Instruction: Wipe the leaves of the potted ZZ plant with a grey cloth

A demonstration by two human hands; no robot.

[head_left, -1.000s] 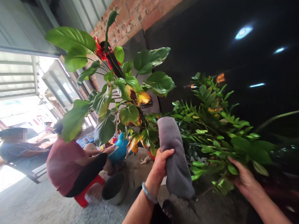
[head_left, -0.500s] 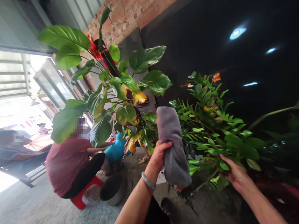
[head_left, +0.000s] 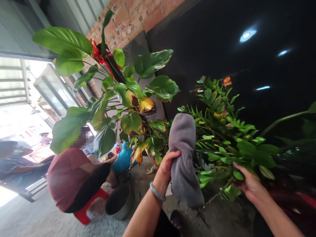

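Note:
My left hand, with a pale bangle on its wrist, is closed around a folded grey cloth. The cloth stands upright above the grip and its lower end droops below. My right hand is closed on a leafy stem at the lower right of a green plant with small glossy leaves. Foliage partly hides those fingertips. To the left of the cloth grows a larger potted plant with broad leaves, some of them yellow and brown.
A person in a dark red shirt sits on a red stool at left. Beside them is a grey bucket. Another person sits farther left. A glossy dark wall stands behind the plants.
The grey cloth has shifted slightly and hangs lower, its folds changed, still in my left hand. My right hand stays at the stem. The seated person's arm has moved.

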